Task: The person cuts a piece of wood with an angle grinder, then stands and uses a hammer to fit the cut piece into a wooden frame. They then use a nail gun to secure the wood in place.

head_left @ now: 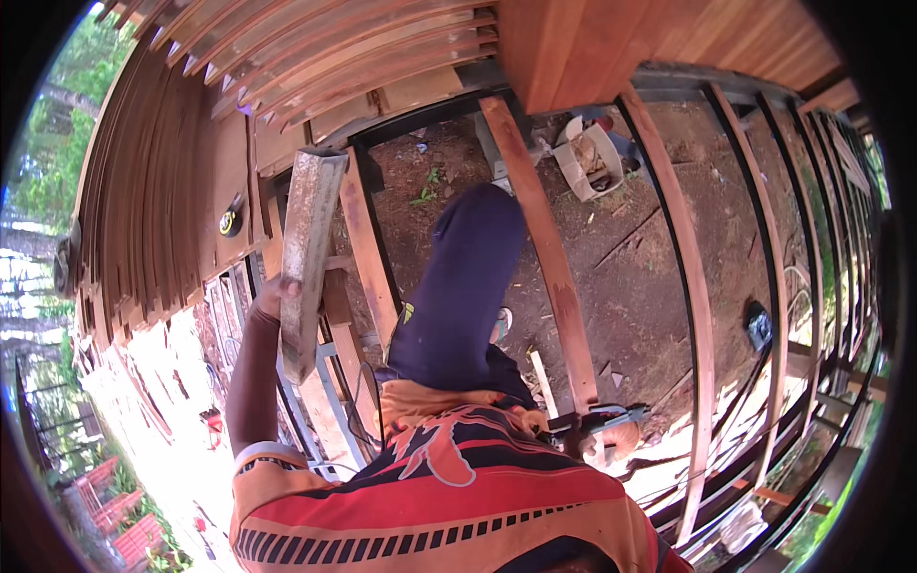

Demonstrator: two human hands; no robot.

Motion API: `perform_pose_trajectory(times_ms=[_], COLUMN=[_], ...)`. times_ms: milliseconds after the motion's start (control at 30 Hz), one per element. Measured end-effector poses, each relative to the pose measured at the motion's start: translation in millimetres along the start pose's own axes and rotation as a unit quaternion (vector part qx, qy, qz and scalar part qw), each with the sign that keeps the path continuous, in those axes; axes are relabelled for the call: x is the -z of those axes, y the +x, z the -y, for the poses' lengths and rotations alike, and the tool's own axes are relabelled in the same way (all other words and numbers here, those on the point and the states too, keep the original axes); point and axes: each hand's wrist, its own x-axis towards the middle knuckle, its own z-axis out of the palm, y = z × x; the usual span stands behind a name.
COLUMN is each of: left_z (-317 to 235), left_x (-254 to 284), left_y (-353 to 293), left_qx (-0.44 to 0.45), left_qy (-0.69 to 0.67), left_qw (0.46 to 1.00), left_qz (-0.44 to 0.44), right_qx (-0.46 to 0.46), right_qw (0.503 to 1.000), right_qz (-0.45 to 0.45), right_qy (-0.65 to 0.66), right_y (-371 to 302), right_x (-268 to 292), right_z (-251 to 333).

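My left hand (275, 294) is closed around a long, rusty, greyish square-section metal bar (312, 229). The bar points away from me, tilted, above the timber at my left. Low at my right side, my right hand (576, 439) is partly hidden by my shirt. Its fingers look closed at a dark and grey tool (614, 417), whose kind I cannot make out. My knee, in dark trousers, is raised between the joists.
Reddish timber joists (549, 258) run over bare soil with open gaps. Stacked boards (158, 191) stand at the left, with a yellow-black tape measure (229, 222) near them. On the soil lie a cardboard box (587, 164) and a dark bag (759, 326). Planks overhang the far side.
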Motion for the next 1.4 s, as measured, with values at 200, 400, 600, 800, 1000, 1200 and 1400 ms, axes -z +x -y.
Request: perform_pose_trajectory(times_ms=[200,400,600,800,1000,1200,1400], left_z=[-18,-5,-3,15,0,-22,-13], left_x=[-128,-166,-190,-195,-219,-181,-148], left_y=[34,84,132,192,213,247,319], left_qx=[-0.024,0.058,0.073,0.031,-0.026,-0.110,-0.107], left_qy=[0.006,0.066,0.061,0.131,0.128,0.289,0.304], left_qw=[1.000,0.992,0.978,0.923,0.886,0.899,0.926], left_qz=[0.011,0.086,0.184,0.361,0.444,0.310,0.197], right_qx=[-0.001,0.029,0.311,0.349,0.290,0.286,0.333], right_qw=[0.999,0.991,0.928,0.736,0.594,0.713,0.833], right_qz=[-0.018,0.076,-0.168,0.499,0.636,0.420,0.150], right_qy=[0.033,-0.103,-0.117,0.295,0.398,0.483,0.417], right_y=[-16,5,-48,-105,-140,-105,-63], right_x=[-9,6,99,57,-1,13,75], right_z=[-3,-16,75,322,461,494,474])
